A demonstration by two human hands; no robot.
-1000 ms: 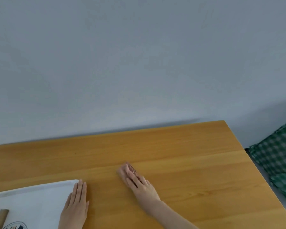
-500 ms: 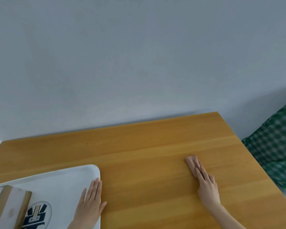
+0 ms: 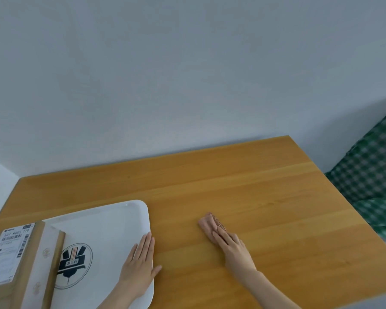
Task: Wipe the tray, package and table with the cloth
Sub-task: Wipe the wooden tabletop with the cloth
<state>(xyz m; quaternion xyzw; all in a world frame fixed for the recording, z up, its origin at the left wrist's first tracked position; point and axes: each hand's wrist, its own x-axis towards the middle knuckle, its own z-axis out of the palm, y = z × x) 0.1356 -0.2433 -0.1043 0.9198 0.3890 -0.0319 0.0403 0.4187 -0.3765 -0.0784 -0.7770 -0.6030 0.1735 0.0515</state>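
A small pinkish cloth (image 3: 208, 221) lies on the wooden table (image 3: 254, 186), right of centre. My right hand (image 3: 234, 249) presses flat on it, fingers covering its near half. A white tray (image 3: 112, 219) with a dark round logo sits at the left. My left hand (image 3: 139, 265) rests flat, palm down, on the tray's right edge with nothing in it. A cardboard package (image 3: 13, 253) with a shipping label lies on the tray's left part and is cut off by the frame edge.
A grey wall runs along the table's far edge. Green checked fabric (image 3: 370, 175) lies beyond the table's right edge. Bare wood stretches behind and to the right of the cloth.
My right hand slid the cloth right across the table, then back left toward the tray. The view shifted, bringing more of the tray and the package into sight. My left hand stayed on the tray.
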